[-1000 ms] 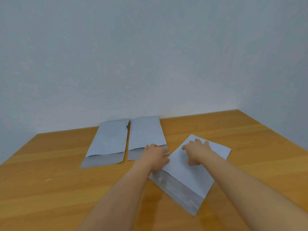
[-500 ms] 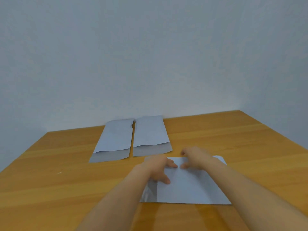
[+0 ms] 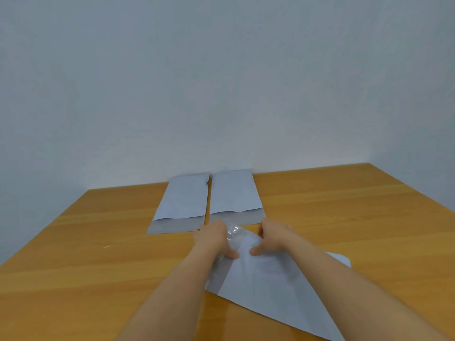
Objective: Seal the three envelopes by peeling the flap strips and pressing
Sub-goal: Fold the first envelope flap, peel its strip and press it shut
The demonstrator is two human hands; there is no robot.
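1. Since half a second ago, the near envelope has turned on the tabletop: it lay square to you, and now it runs on a slant, its flap end raised between your hands.
2. Your left hand grips that flap end, fingers curled over it and the thumb pressing from below; a clear, shiny strip shows just beside the knuckles, apparently coming away.
3. Your right hand holds the envelope body beside the flap, with the thumb on the paper and the fingers curled over the far edge.
4. Two more envelopes, left one and right one, lie flat side by side near the wall, flaps open toward you and untouched.
5. Handling, as a judgement: the envelope is light, thin and limp, so it will buckle unless pinned. The strip looks slippery and flimsy; pinch it at its loose end, close to the flap, and pull along the flap rather than upward to avoid tearing.
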